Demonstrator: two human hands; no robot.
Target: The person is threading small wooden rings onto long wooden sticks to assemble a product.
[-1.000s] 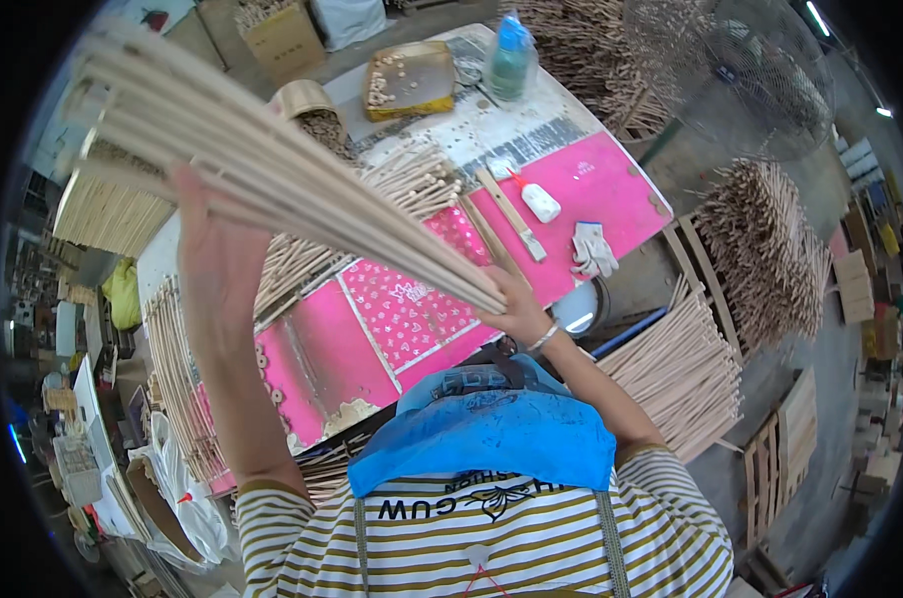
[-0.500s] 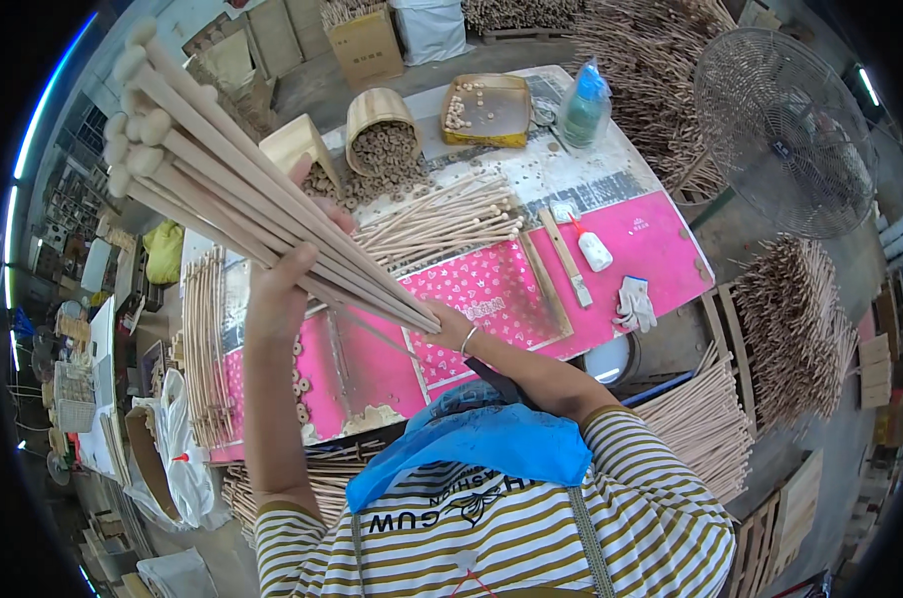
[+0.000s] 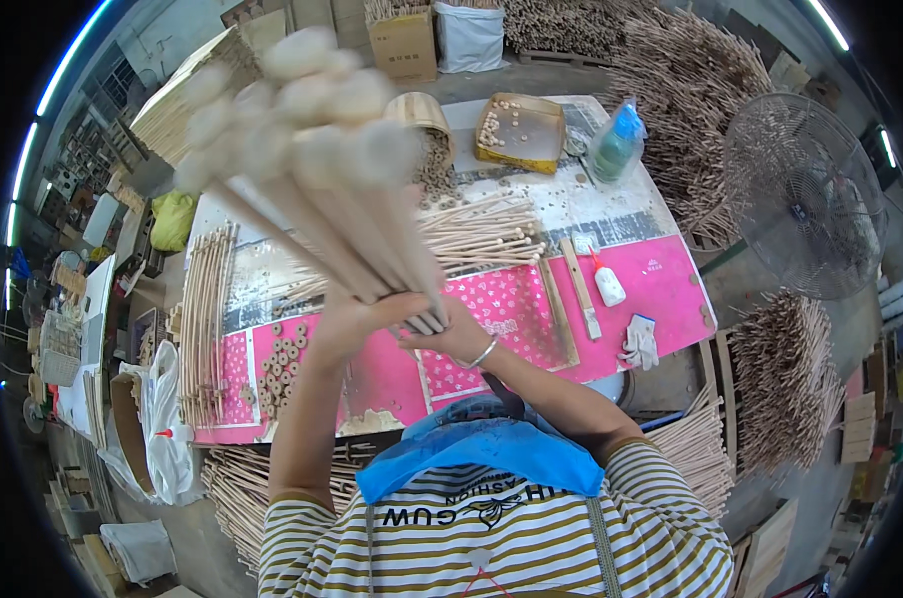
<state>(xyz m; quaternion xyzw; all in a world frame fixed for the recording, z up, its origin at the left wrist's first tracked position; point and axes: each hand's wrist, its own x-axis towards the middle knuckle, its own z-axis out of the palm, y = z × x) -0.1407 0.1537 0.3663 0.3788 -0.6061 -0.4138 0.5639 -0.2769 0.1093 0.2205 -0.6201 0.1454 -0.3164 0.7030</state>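
Note:
A thick bundle of pale wooden sticks with ball-shaped knobs (image 3: 357, 224) stands nearly upright in front of me, its knobbed tops smeared by motion. Wrapped round its lower part is my left hand (image 3: 360, 321). My right hand (image 3: 453, 337) closes about the bottom ends from the other side; some of its fingers are hidden. Behind the bundle, more knobbed sticks (image 3: 483, 234) lie in a loose pile on the table. Several small wooden rings (image 3: 284, 367) are scattered on the pink cover left of my hands.
A row of sticks (image 3: 207, 324) lines the table's left side. Farther back are a tipped wooden tub (image 3: 417, 108), a yellow tray (image 3: 519, 163) and a green bottle (image 3: 616, 154). To the right lie a flat brush (image 3: 579, 284), a white squeeze bottle (image 3: 609, 287) and a glove (image 3: 639, 342); a fan (image 3: 800, 199) stands beyond.
The bundle has swung from a leftward slant to nearly upright, knobs up. My left hand has slid down toward its lower ends, now close to my right hand. The view has shifted slightly.

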